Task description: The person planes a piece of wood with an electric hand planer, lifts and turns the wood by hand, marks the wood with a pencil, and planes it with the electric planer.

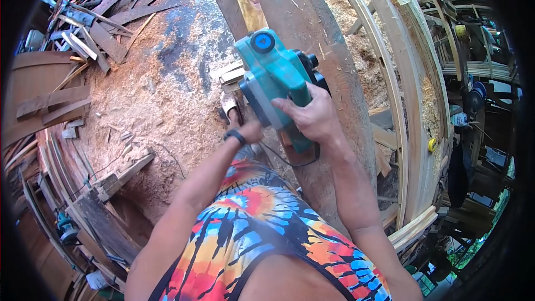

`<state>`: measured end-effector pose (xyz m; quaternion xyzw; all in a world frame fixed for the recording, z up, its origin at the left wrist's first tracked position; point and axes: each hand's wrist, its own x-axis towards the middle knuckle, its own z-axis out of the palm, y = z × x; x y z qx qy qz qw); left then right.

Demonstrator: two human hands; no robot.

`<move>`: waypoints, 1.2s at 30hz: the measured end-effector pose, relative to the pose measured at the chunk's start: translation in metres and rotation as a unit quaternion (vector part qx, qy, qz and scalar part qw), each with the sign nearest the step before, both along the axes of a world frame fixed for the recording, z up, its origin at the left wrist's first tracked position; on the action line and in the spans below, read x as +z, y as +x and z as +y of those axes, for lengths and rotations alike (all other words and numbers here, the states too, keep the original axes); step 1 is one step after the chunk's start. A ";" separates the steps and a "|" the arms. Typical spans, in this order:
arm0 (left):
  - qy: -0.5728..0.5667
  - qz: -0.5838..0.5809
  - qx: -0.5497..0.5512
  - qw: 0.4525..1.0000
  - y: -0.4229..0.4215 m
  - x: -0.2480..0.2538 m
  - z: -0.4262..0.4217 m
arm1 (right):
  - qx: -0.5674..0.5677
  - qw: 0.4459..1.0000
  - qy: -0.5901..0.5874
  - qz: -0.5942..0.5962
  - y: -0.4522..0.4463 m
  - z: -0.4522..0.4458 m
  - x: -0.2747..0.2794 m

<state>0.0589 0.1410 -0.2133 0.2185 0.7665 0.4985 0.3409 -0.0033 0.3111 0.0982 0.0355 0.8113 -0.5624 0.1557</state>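
A teal power planer (281, 72) with a blue-centred round knob rests over a narrow board (248, 0) on the wide brown plank. My right hand (317, 114) is wrapped round its rear handle, thumb across the top. Close to the planer's left side is my left hand (251, 129), wearing a dark wristband; it is blurred, and its fingers are mostly hidden. A dark cord (278, 159) loops below the tool's rear end.
Wood shavings (150, 95) cover the ground at left, with scrap boards (106, 42) piled beyond. Long curved timbers (409, 106) run along the right, where a yellow tape measure (432, 145) sits. A wooden beam (125, 175) lies at lower left.
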 end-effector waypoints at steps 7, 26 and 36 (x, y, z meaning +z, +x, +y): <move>-0.007 -0.189 -0.163 0.968 0.044 0.091 0.041 | 0.049 0.998 0.031 0.000 -0.069 -0.013 0.001; 0.111 -0.130 0.019 0.985 0.008 0.017 -0.016 | 0.062 0.996 0.063 0.006 -0.193 -0.049 0.014; -0.036 -0.274 -0.366 0.889 -0.001 0.086 -0.006 | 0.064 0.997 0.043 -0.002 -0.233 -0.058 0.010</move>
